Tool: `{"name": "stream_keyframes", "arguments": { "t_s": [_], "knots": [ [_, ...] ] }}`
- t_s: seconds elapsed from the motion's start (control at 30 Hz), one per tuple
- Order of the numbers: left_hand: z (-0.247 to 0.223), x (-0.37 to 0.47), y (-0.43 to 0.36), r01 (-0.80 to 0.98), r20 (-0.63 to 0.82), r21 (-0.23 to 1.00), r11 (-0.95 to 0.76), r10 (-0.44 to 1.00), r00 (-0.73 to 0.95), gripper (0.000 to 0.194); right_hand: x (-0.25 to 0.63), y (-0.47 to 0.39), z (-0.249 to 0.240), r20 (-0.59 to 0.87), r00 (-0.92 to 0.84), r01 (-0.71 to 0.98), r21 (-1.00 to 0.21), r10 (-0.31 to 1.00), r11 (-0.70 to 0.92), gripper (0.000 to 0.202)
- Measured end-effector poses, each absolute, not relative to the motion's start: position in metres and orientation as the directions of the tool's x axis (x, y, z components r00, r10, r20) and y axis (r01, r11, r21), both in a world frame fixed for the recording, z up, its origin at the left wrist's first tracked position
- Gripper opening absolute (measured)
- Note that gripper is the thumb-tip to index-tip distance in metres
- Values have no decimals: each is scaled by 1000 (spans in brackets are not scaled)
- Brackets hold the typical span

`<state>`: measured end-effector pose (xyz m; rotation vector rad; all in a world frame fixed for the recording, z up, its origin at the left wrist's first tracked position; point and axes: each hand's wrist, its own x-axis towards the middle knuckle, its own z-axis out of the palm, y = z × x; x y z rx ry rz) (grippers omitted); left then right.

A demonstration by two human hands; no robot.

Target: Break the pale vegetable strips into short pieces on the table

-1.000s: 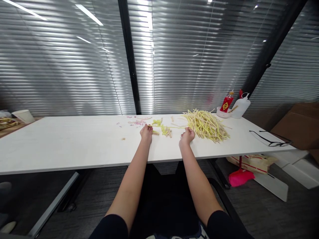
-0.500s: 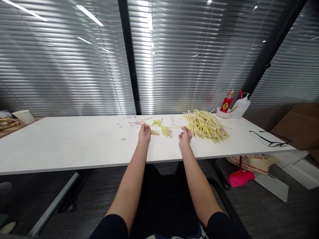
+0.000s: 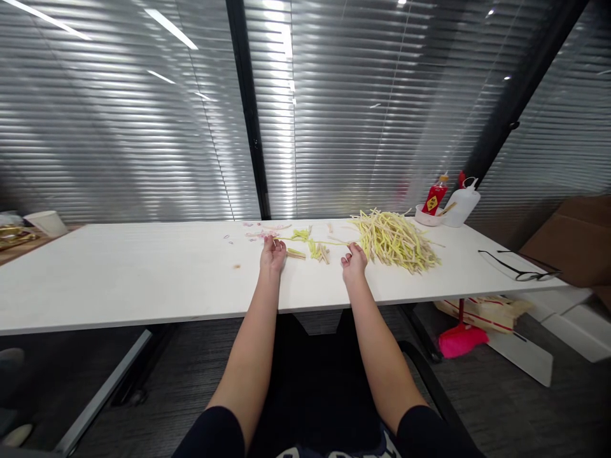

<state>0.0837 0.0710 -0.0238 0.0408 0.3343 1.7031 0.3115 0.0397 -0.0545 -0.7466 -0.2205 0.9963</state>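
Observation:
A thin yellow strip (image 3: 333, 243) runs nearly straight between my two hands, just above the white table (image 3: 157, 267). My left hand (image 3: 273, 254) pinches its left end, and my right hand (image 3: 354, 259) pinches the other. Below and behind the strip lie small clusters of short yellow pieces (image 3: 300, 235), a second yellow and beige cluster (image 3: 319, 252) and a small bundle of sticks (image 3: 296, 254). Small pink loops and bits (image 3: 255, 234) are scattered behind my left hand. To the right of my right hand spreads a large heap of yellow and beige strips (image 3: 396, 242).
At the back right, a red bottle (image 3: 434, 198) stands in a shallow bowl (image 3: 426, 219) beside a white squeeze bottle (image 3: 462, 205). Black-framed glasses (image 3: 522, 273) lie at the right end. A paper cup (image 3: 48, 223) is at far left, and a cardboard box (image 3: 570, 235) at far right.
My left hand has shifted slightly left and a little up, with the strip's end in its fingers. My right hand has barely moved.

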Motion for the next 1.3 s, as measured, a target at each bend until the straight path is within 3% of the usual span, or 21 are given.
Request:
{"name": "stream_keyframes", "arguments": {
  "t_s": [0.43, 0.57, 0.77, 0.87, 1.03, 1.17, 1.3],
  "knots": [
    [-26, 78, 76, -862, -187, 428, -272, 906, -379, 23, 298, 36, -51, -101, 589, -563, -764, 802, 317, 23],
    [-26, 75, 77, -885, -202, 378, -273, 908, -366, 21, 297, 37, -53, -55, 587, -533, -777, 808, 335, 24],
    [-23, 73, 76, -937, -195, 212, -276, 928, -318, 19, 294, 35, -53, -16, 604, -523, -762, 797, 381, 24],
    [-23, 76, 75, -934, -176, 219, -283, 930, -323, 17, 294, 35, -51, 5, 600, -512, -766, 800, 389, 26],
    [-26, 83, 74, -883, -120, 419, -214, 950, -287, 13, 302, 37, -43, 10, 636, -506, -751, 772, 426, 30],
    [-28, 92, 75, -802, -61, 569, -183, 963, -263, 23, 321, 38, -33, 14, 752, -449, -721, 659, 527, 28],
    [-32, 104, 71, -557, 72, 785, -270, 933, -352, 25, 352, 42, -29, 13, 853, -355, -719, 522, 597, 27]
  ]
}}
